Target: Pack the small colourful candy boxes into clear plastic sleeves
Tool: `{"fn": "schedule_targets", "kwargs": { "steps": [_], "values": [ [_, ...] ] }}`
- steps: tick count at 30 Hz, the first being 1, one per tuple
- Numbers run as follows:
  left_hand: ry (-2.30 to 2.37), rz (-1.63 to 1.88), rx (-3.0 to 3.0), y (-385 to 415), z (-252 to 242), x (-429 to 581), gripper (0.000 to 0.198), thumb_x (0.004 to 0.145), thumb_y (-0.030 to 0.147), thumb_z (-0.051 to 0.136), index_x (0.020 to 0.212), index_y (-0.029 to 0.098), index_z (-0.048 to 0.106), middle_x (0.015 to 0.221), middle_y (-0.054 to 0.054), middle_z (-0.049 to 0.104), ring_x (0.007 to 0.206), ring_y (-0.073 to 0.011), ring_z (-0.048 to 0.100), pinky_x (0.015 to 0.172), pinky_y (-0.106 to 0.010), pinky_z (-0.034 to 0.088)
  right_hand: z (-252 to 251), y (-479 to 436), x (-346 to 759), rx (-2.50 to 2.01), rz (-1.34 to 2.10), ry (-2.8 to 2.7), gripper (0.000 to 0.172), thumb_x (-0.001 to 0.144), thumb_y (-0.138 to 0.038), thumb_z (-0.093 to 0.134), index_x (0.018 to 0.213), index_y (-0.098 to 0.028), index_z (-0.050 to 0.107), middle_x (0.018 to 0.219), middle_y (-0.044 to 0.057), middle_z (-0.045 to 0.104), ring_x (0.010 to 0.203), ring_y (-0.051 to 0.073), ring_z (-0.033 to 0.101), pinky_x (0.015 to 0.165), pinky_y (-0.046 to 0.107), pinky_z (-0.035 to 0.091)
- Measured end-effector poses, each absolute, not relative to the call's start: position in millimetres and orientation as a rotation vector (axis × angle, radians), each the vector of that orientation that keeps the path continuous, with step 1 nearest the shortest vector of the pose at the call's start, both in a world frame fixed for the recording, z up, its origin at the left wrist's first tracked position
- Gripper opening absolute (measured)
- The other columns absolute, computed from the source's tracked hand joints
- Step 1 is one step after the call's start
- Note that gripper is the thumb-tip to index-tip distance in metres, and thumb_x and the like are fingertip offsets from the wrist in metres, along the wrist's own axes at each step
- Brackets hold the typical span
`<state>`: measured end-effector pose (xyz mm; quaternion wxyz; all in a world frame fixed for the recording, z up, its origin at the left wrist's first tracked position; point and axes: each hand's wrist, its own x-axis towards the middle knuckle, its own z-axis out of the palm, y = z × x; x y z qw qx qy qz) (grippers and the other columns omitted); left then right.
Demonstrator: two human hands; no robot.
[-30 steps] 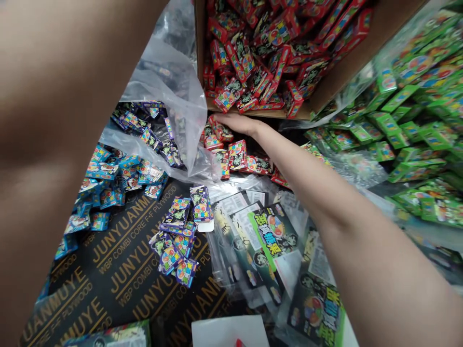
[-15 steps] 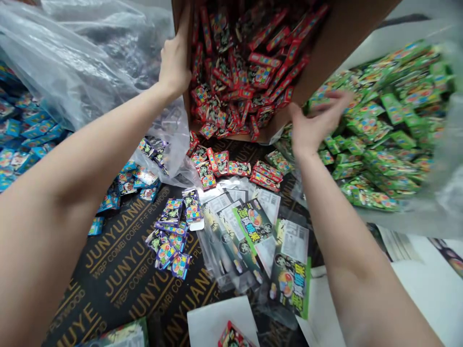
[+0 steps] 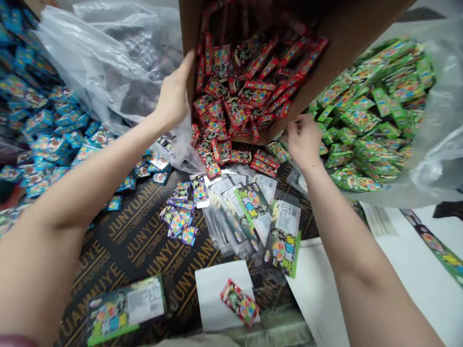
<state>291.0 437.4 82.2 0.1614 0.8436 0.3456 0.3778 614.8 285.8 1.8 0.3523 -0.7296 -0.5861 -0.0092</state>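
Observation:
My left hand [image 3: 174, 96] grips the left wall of a tilted cardboard box [image 3: 347, 33] full of small red packets [image 3: 246, 91]. The box tips toward me and red packets spill from its mouth onto the dark plywood sheet [image 3: 133, 241]. My right hand [image 3: 304, 140] is at the box's lower right edge, fingers curled against it, beside a heap of green packets [image 3: 369, 115] in clear plastic. Whether the right hand holds the box edge or a packet I cannot make out.
Blue packets [image 3: 47, 130] lie piled at left beside a crumpled clear bag [image 3: 108, 62]. A small cluster of purple packets [image 3: 181, 217] and several flat printed pouches [image 3: 253, 212] lie in the middle. One red packet [image 3: 239, 302] rests on a white card near me.
My left hand slid down the box's left wall. My right hand moved from the green heap to the box's lower right edge. The box tipped further and more red packets slid out.

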Motion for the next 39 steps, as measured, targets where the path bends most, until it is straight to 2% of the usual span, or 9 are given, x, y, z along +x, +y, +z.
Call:
{"fn": "schedule_targets", "kwargs": {
  "steps": [3, 6, 8, 11, 17, 23, 30, 33, 39],
  "values": [
    [0.885, 0.732, 2.521, 325.3, 94.7, 234.0, 0.072, 0.078, 0.029, 0.069, 0.143, 0.024, 0.039, 0.152, -0.005, 0.037, 0.139, -0.0279, 0.035, 0.113, -0.044, 0.032, 22.2, 223.3, 575.2, -1.812, 0.110, -1.392, 0.032, 0.094, -0.038, 0.048, 0.118, -0.017, 0.055, 0.112, 0.015, 0.065, 0.093, 0.023, 0.060, 0.082, 0.035, 0.042],
    [0.791, 0.210, 2.426, 200.3, 80.0, 162.9, 0.070, 0.080, 0.044, 0.066, 0.142, 0.025, 0.041, 0.142, -0.010, 0.050, 0.128, -0.0290, 0.049, 0.107, -0.045, 0.039, 27.6, 138.6, 523.5, -1.679, 0.558, -1.498, 0.031, 0.087, -0.045, 0.057, 0.104, -0.020, 0.066, 0.099, 0.007, 0.070, 0.080, 0.020, 0.063, 0.075, 0.035, 0.047],
    [0.885, -0.082, 2.296, 127.6, 55.9, 121.6, 0.084, 0.071, 0.050, 0.073, 0.143, 0.023, 0.040, 0.132, -0.014, 0.059, 0.116, -0.0309, 0.058, 0.098, -0.045, 0.046, 20.2, 82.1, 485.3, -1.596, 0.919, -1.480, 0.029, 0.085, -0.046, 0.058, 0.097, -0.021, 0.069, 0.095, 0.005, 0.071, 0.084, 0.021, 0.064, 0.079, 0.035, 0.049],
    [1.216, -0.151, 2.259, 50.4, 16.3, 85.8, 0.108, 0.059, 0.047, 0.082, 0.148, 0.018, 0.028, 0.142, -0.021, 0.047, 0.128, -0.0375, 0.047, 0.103, -0.053, 0.038, -0.4, 14.1, 421.3, -1.476, 1.349, -1.362, 0.030, 0.085, -0.047, 0.059, 0.094, -0.021, 0.070, 0.094, 0.006, 0.072, 0.086, 0.021, 0.066, 0.079, 0.035, 0.052],
    [1.550, 0.132, 2.116, 9.8, -6.4, 86.8, 0.100, 0.058, 0.031, 0.083, 0.145, 0.021, 0.035, 0.115, -0.010, 0.057, 0.101, -0.0272, 0.059, 0.088, -0.041, 0.048, -35.8, -44.0, 298.0, -1.279, 1.488, -0.922, 0.054, 0.075, -0.050, 0.068, 0.123, -0.028, 0.055, 0.131, 0.009, 0.057, 0.117, 0.023, 0.057, 0.096, 0.039, 0.048],
    [1.450, 0.982, 1.673, 9.3, 15.9, 100.0, 0.025, 0.075, 0.030, 0.069, 0.097, 0.019, 0.072, 0.081, -0.001, 0.056, 0.078, -0.0153, 0.056, 0.074, -0.027, 0.045, -14.4, -33.7, 253.3, -1.154, 1.421, -0.625, 0.061, 0.085, -0.065, 0.045, 0.135, -0.031, 0.042, 0.136, 0.009, 0.055, 0.116, 0.022, 0.059, 0.095, 0.040, 0.048],
    [1.210, 1.397, 0.741, -8.9, 32.5, 130.1, 0.037, 0.063, 0.052, 0.076, 0.068, 0.016, 0.067, 0.066, 0.001, 0.062, 0.062, -0.0110, 0.054, 0.063, -0.023, 0.043, 35.9, -10.1, 231.2, -1.024, 1.234, -0.510, 0.053, 0.084, -0.067, 0.041, 0.099, -0.020, 0.062, 0.092, 0.009, 0.074, 0.087, 0.023, 0.069, 0.080, 0.037, 0.053],
    [1.069, 1.365, 0.508, -10.6, 38.2, 138.6, 0.046, 0.051, 0.051, 0.084, 0.075, 0.016, 0.064, 0.071, 0.001, 0.067, 0.064, -0.0122, 0.060, 0.065, -0.024, 0.045, 54.1, 2.5, 231.3, -0.951, 1.168, -0.620, 0.052, 0.086, -0.063, 0.035, 0.106, -0.022, 0.060, 0.094, 0.006, 0.074, 0.088, 0.021, 0.069, 0.081, 0.036, 0.053],
    [1.024, 1.306, 0.604, -8.7, 35.8, 134.9, 0.048, 0.062, 0.056, 0.077, 0.083, 0.016, 0.063, 0.080, -0.002, 0.071, 0.071, -0.0156, 0.066, 0.071, -0.026, 0.049, 50.1, 6.2, 230.7, -1.044, 1.240, -0.709, 0.028, 0.078, -0.046, 0.057, 0.091, -0.022, 0.064, 0.084, 0.004, 0.074, 0.082, 0.021, 0.069, 0.077, 0.035, 0.053]
  ]
}}
